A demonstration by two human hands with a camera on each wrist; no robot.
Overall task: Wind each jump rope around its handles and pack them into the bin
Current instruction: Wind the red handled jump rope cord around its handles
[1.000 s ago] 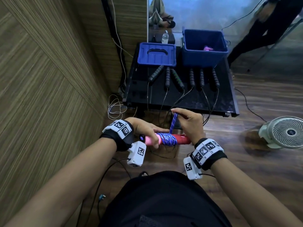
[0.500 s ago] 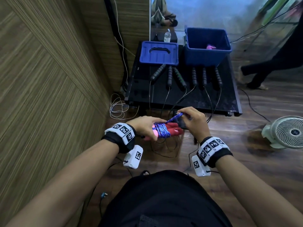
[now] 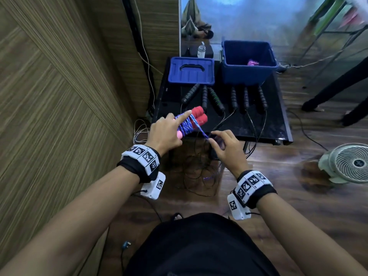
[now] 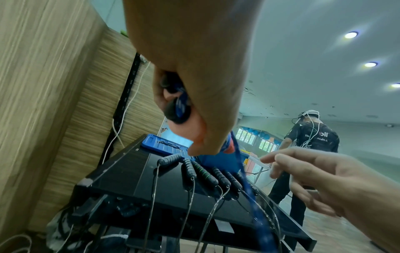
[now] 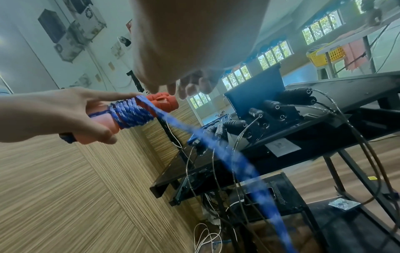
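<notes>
Half a second back both hands were close together at the bundle; now the left hand (image 3: 166,130) has lifted the red handles (image 3: 199,115) forward over the near edge of the black worktop (image 3: 276,116), index finger stretched along them, while the right hand (image 3: 227,145) has dropped back, its fingers loosely spread, with the blue rope (image 3: 201,131) running taut from the winding to its fingertips. Largest on the worktop is the blue bin (image 3: 249,73) at the far right, a wound pink rope (image 3: 252,62) inside; beside it lies the blue lid (image 3: 191,71). Six black handles (image 3: 216,99) lie in a row before them, thin cords hanging over the edge. White letters on a bystander's dark shirt (image 4: 314,137) are too blurred to read.
</notes>
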